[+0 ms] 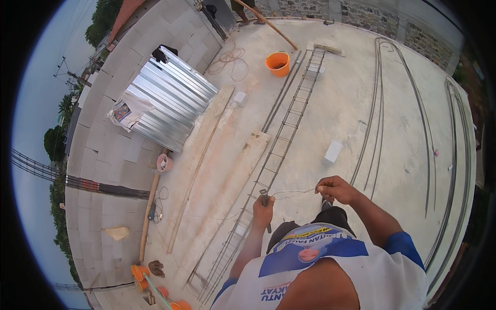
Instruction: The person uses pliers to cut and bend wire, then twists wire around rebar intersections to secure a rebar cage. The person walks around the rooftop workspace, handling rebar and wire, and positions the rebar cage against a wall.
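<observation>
Stretching between the two hands is a thin wire (292, 193), held taut just above a long steel rebar cage (281, 139) that lies flat on the concrete roof slab (341, 103). The left hand (263, 212) is closed in a fist round a short metal tool (265, 199), whose tip points up and meets one end of the wire. The right hand (335, 188) is curled shut, pinching the other end of the wire between fingers and thumb. Both hands hover over the near part of the cage, which runs away from the person toward the far wall.

Beside the cage on its left lie long wooden planks (232, 170), and a white block (332, 152) sits on the slab to its right. Farther right, bent steel bars (380, 103) curve across the concrete.

Near the far end of the cage stands an orange bucket (278, 63) — open at the top, its inside dark, so I cannot tell what it holds. A small pink tub (164, 163) rests by the block wall (103, 150), contents unclear. Corrugated metal sheets (168, 98) lean on that wall, and more orange containers (140, 273) cluster at the lower left.
</observation>
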Demonstrator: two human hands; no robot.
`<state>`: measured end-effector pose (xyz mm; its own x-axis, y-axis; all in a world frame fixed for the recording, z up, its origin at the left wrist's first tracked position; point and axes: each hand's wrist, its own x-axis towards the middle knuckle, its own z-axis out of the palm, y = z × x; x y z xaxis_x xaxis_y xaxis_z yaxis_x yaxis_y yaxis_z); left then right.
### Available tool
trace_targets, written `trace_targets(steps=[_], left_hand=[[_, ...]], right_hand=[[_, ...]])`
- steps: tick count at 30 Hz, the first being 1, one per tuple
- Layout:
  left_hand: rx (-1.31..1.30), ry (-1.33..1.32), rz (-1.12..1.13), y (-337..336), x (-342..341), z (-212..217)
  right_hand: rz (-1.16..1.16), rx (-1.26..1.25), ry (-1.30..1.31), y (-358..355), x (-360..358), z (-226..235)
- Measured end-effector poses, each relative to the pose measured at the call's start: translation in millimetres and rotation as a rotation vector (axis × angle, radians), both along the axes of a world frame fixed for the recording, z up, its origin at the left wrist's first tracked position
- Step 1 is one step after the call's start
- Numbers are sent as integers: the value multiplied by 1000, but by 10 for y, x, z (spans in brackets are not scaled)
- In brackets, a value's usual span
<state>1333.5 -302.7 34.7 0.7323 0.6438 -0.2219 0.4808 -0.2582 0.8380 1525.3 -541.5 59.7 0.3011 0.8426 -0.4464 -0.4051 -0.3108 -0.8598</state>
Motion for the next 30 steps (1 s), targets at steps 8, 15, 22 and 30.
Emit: trace_targets(steps=[8,15,22,30], left_hand=[[-38,-42,118,-364,471,-56],[-82,-64,195,-223,700,11],[-73,-152,167,-362,903,-93],[50,0,163,-228,905,-197]], right_hand=[[678,-322,-1084,-67,574,-222],[216,-29,-343,-7,1024,476],[82,-298,-963,63,1193,-238],[709,-120,-564,7,892,85]])
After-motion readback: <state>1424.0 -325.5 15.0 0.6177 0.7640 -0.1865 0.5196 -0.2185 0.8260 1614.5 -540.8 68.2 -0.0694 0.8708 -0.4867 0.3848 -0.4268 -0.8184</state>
